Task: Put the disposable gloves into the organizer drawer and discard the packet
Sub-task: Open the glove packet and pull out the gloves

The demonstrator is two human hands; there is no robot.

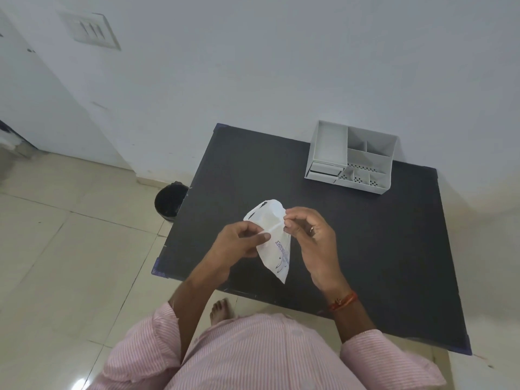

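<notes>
While the glove packet (274, 243) is being held up over the black table (365, 249), it's being pinched by the left hand (239, 243) and right hand (309, 232) near its top, probably getting opened. Next, gloves need pulling out for the organizer's drawer (323, 172); the bin (168, 202) is waiting.

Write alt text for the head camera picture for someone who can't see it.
Both hands, left hand and right hand, pinch a white packet above a black table. A grey organizer sits at the far right by the wall; a black bin stands on the floor left.
</notes>
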